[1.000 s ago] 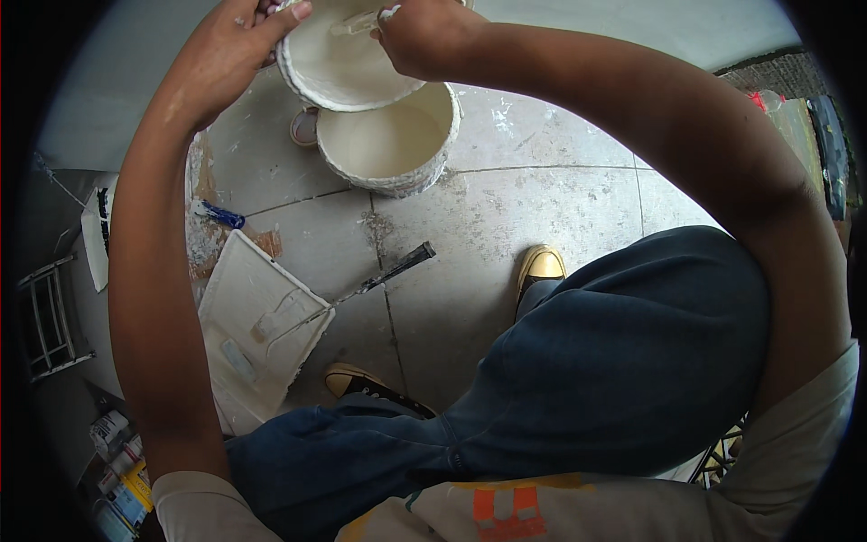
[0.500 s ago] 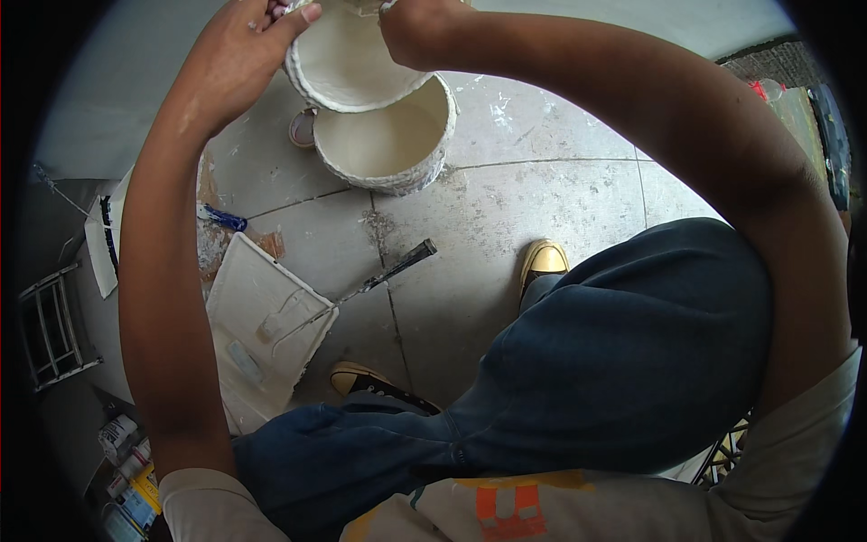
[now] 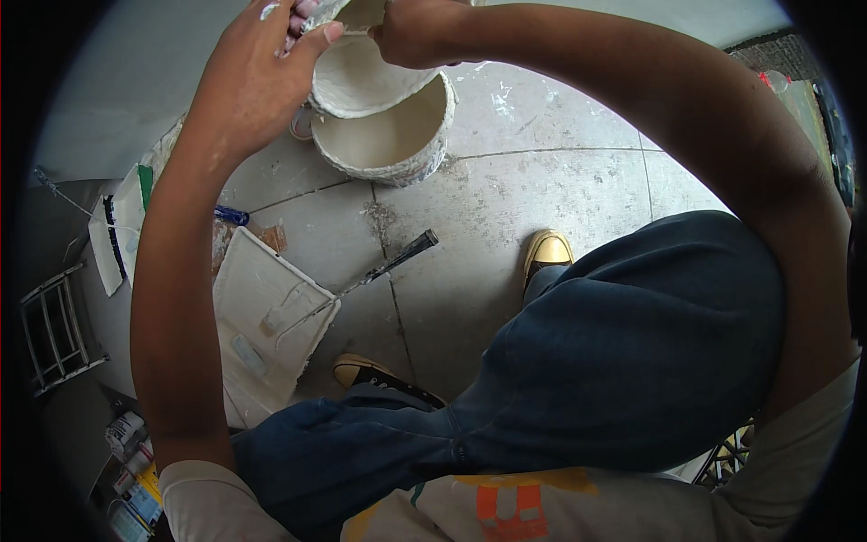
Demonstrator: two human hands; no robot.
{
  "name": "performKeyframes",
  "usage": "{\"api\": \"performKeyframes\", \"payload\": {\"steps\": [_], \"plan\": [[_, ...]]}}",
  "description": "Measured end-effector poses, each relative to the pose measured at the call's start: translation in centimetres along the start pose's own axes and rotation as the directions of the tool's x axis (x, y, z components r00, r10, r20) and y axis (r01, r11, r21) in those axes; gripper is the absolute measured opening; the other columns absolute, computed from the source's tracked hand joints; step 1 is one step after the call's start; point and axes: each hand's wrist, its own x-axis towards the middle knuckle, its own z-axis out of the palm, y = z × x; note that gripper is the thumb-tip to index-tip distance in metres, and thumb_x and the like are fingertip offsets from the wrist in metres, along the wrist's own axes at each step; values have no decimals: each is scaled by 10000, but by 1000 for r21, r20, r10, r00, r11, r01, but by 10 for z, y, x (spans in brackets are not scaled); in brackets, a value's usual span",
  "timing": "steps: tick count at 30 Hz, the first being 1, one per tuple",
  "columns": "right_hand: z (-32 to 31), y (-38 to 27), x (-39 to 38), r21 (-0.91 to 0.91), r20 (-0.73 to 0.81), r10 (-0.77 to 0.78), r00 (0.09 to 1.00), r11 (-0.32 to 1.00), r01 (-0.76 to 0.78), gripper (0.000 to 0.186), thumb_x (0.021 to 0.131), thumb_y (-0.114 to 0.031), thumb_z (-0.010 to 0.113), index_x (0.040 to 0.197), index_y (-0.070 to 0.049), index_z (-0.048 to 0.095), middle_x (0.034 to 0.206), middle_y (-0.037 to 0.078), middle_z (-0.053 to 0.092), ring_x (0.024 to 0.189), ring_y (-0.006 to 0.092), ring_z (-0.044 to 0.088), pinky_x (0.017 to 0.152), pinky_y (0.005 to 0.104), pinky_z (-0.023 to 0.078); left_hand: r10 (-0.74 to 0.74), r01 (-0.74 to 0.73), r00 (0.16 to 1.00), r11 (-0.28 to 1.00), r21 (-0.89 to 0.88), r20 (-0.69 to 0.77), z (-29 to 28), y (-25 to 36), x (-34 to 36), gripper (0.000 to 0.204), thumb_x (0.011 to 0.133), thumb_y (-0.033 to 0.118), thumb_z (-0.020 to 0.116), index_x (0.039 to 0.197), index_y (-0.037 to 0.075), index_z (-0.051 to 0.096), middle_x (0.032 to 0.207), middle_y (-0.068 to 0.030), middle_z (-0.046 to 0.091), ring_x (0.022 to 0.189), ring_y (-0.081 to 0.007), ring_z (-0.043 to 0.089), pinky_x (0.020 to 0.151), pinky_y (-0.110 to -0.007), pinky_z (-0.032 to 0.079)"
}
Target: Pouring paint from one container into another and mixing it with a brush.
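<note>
At the top, my left hand grips the crusted rim of a white plastic container, paint specks on my fingers. The container is tilted, coated inside with white paint. My right hand is closed at its upper part; what it holds there is hard to make out. Below and partly behind it stands a larger white bucket with thick dried paint round its rim and pale paint inside. A small round item peeks out beside the bucket's left.
A paint tray with a long-handled tool lies lower left, near a blue-handled item. A metal rack and assorted cans are at the left. Shoes rest on the tiles; a bottle is at the far right.
The held container and my left hand have shifted slightly right, and the container has tipped further. The clear piece visible by my right fingers earlier is now hidden.
</note>
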Motion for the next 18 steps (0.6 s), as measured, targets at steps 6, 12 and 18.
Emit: {"api": "performKeyframes", "payload": {"steps": [6, 12, 18], "plan": [[-35, -8, -36, -161, 98, -181, 979, 967, 195, 258, 897, -154, 597, 1036, -13, 763, 994, 214, 747, 880, 380, 735, 696, 479, 574, -306, 290, 948, 944, 159, 86, -15, 55, -1, 246, 959, 185, 598, 1056, -11, 486, 946, -184, 540, 868, -275, 551, 819, -404, 444], [-45, -14, -73, -470, -121, -271, 955, 863, 185, 237, 857, -160, 653, 1012, -26, 772, 932, 159, 754, 819, 310, 730, 611, 402, 558, -80, 75, 993, 995, 71, 83, -19, 26, -13, 312, 969, 249, 623, 1145, 15, 516, 963, -130, 560, 884, -230, 549, 816, -367, 451], [-42, -39, -44, -423, 13, -158, 987, 894, 148, 239, 866, -145, 639, 1022, -14, 765, 951, 172, 751, 827, 284, 733, 628, 400, 561, -156, 140, 980, 982, 125, 127, -24, 41, -18, 235, 950, 172, 599, 1048, -5, 481, 950, -181, 524, 865, -282, 530, 817, -394, 431]]}}
